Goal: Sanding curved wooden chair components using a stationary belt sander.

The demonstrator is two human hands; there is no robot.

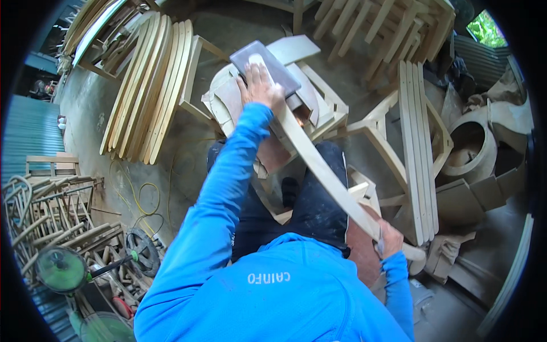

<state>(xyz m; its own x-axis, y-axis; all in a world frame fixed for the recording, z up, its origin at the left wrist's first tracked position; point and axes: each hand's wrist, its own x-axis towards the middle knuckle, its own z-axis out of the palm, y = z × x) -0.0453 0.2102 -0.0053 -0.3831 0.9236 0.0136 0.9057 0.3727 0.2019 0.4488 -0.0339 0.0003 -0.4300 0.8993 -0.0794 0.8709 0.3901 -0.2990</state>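
Observation:
A long, slightly curved wooden slat (319, 157) runs slantwise across my front, from upper middle down to lower right. My left hand (262, 86) is closed over its far end, fingers lying along the wood. That end rests over a grey rectangular plate (276, 71) on a wooden bench-like stand (225, 85). My right hand (390, 235) grips the near end beside my right thigh; some of its fingers are hidden. Below the plate a small orange glow (301, 118) shows, its source unclear.
Curved wooden strips (149, 85) stand in a row at left. Straight slats (419, 154) lean on a frame at right, near a large round duct-like housing (467, 148). Wooden frames (393, 28) are stacked behind. A yellow cord (149, 196) and green-centred fan (61, 269) are at lower left.

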